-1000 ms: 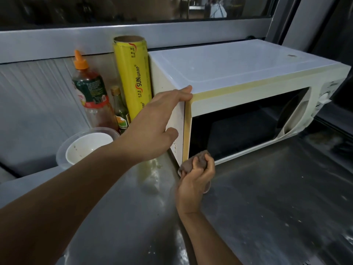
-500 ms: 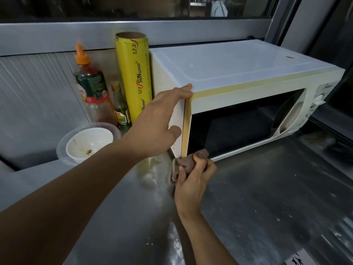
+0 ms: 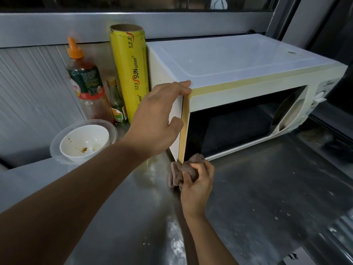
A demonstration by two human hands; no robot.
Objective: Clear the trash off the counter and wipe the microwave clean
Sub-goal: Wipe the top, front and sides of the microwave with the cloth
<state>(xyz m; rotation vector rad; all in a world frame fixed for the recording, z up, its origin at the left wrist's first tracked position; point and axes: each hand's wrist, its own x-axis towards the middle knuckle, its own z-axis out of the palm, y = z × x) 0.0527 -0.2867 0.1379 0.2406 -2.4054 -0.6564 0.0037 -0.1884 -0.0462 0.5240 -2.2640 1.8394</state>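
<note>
Steel covers the table, scuffed and dotted with crumbs, and the white microwave sits on it at the back. Its long axis runs from the near left to the far right, with the dark door window facing the person and angled a little to the right; the control dials sit at the far right end.

The left hand rests flat against the microwave's left side at the front corner, fingers straight, the forefinger along the top edge and the thumb near the yellowed door frame. It holds nothing.

The right hand has a closed grip around a bunched brownish cloth, fingers curled over it, and presses the wad against the microwave's lower front left corner where the cabinet meets the table.

Left of the microwave, against the ribbed wall, a yellow roll of cling wrap stands upright, just beside the cabinet. Next to it are a small green bottle and a sauce bottle with an orange cap. In front of these stands a white bowl with food traces, set inside a clear plastic container.
</note>
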